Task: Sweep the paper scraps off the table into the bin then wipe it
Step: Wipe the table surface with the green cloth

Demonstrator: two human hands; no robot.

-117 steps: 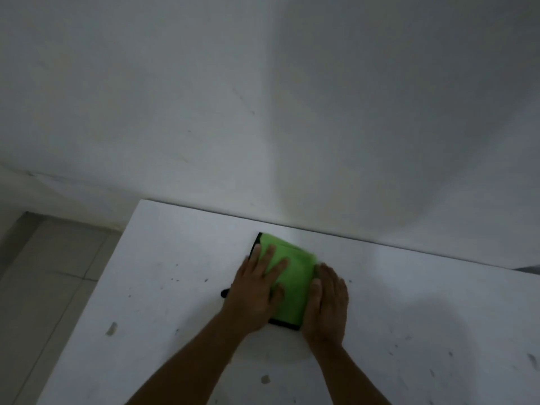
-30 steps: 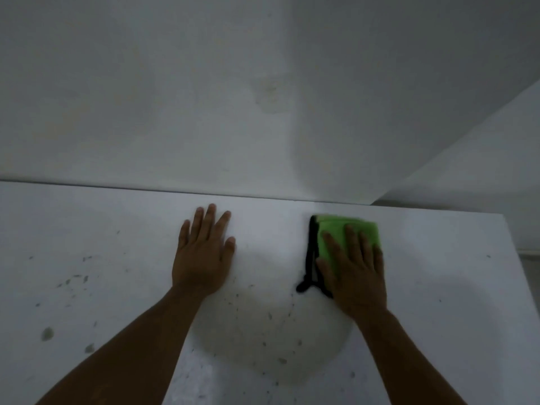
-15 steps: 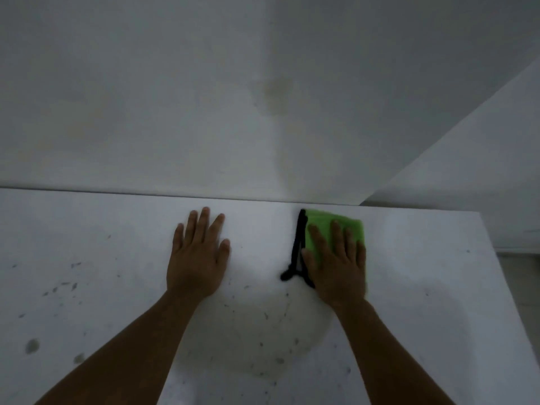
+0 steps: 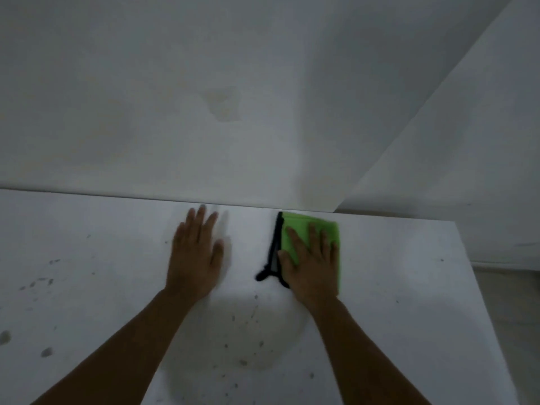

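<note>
Fingers spread flat, the right hand [image 4: 309,258] presses the green cloth [image 4: 309,229] onto the table [image 4: 409,287] to wipe, while the empty left hand [image 4: 194,252], just beside it, lies flat, likely for bracing.

**What you cannot make out**

Your right hand [image 4: 311,266] covers most of the cloth [image 4: 304,226], so its near edge is hidden. Your left hand [image 4: 194,258] is motion-blurred at the fingertips. Both forearms run off the bottom edge. The table [image 4: 87,287] is cut off left and below; its dark specks are too small to identify.
</note>
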